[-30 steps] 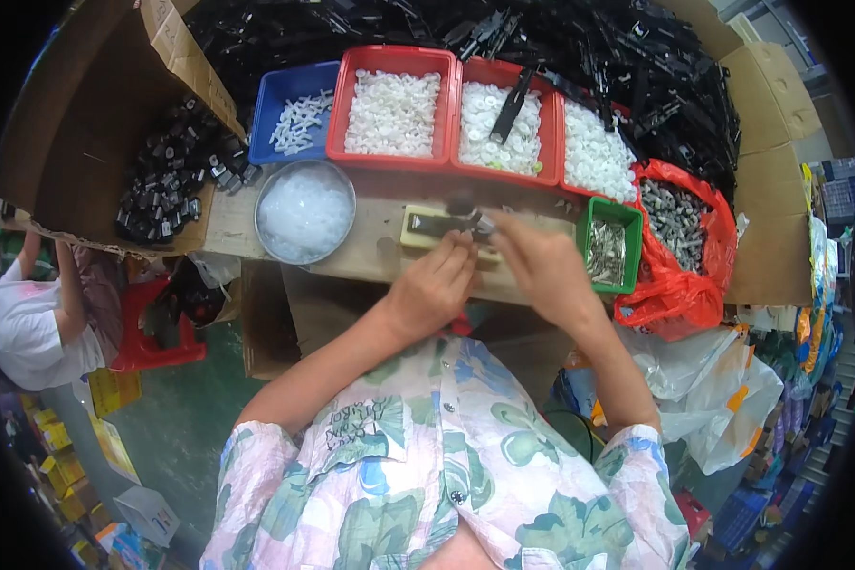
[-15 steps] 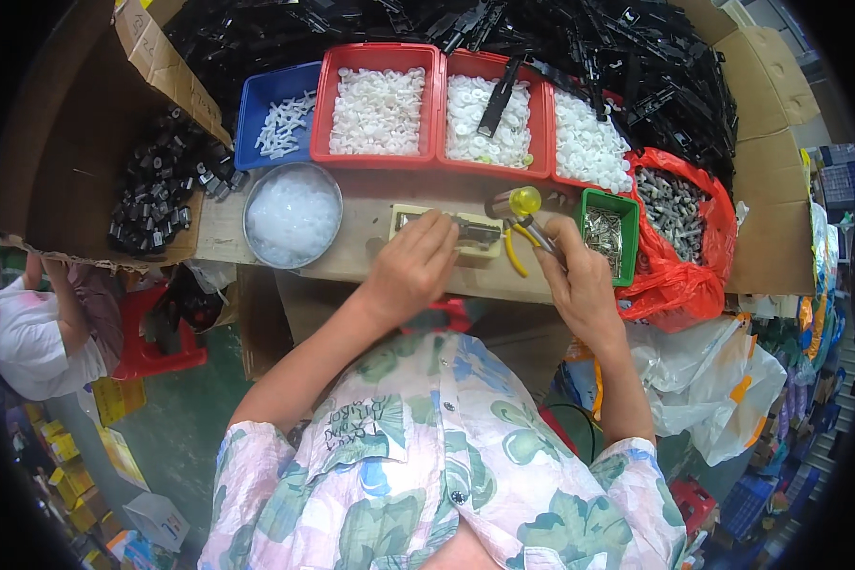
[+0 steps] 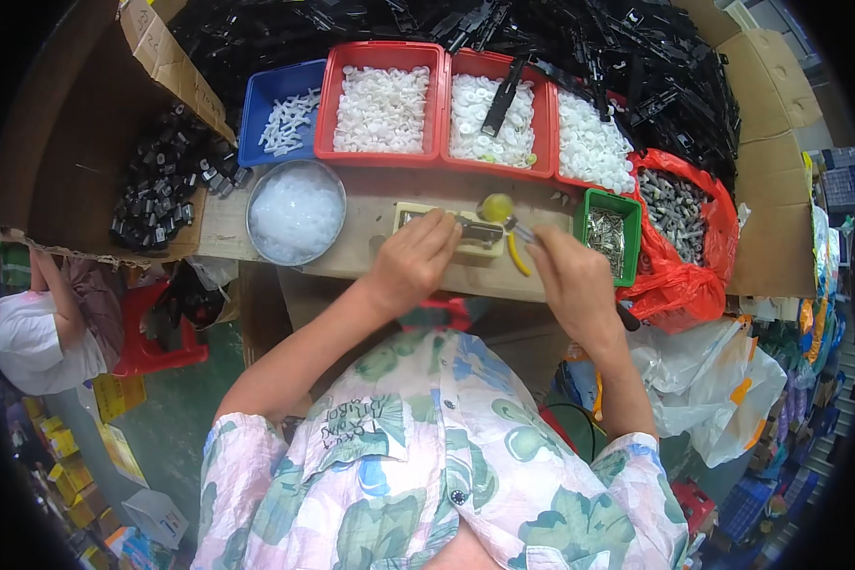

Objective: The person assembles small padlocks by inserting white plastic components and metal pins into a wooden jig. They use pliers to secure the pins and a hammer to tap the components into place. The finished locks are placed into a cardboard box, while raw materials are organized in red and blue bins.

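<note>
The left hand (image 3: 413, 261) lays its fingers (image 3: 439, 228), pressed together, on a pale yellow jig (image 3: 451, 232) in the middle of the table (image 3: 370, 256). The right hand (image 3: 570, 275) closes its fingers on yellow-handled pliers (image 3: 515, 242), whose tip sits at the jig's right end beside a small yellow-green ball (image 3: 496, 205). A green bin (image 3: 610, 233) of metal bits stands just right of that hand. A steel bowl (image 3: 295, 211) lies left of the jig. Behind are red trays (image 3: 437, 104) of white parts.
</note>
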